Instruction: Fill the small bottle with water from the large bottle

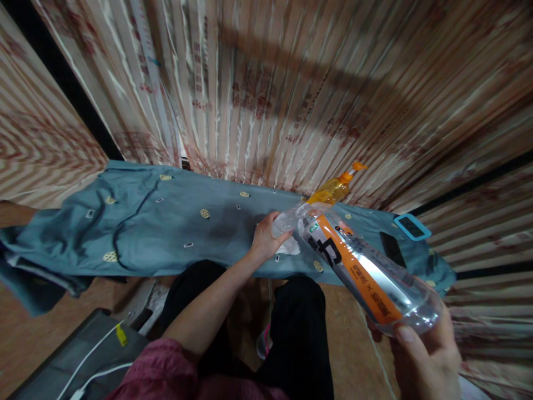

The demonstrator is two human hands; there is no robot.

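Observation:
A large clear plastic bottle (358, 266) with an orange and silver label lies tilted across the view, its base in my right hand (435, 355). Its neck points up and left, towards a small clear container (285, 223) that my left hand (266, 238) grips. The two meet or overlap in view; whether they touch I cannot tell. Behind them is an amber pump bottle (331, 191) with an orange pump head, partly hidden by the large bottle. Below my left hand, a crumpled white tissue-like piece (290, 245) rests on the blue-green cloth (166, 222).
A blue-framed device (412, 226) and a dark phone-like slab (392, 249) lie on the cloth's right end. Pleated curtains (258, 100) hang behind. At lower left, a dark grey surface (79, 355) carries white cables. A person's bare limb (16, 214) shows at the left edge.

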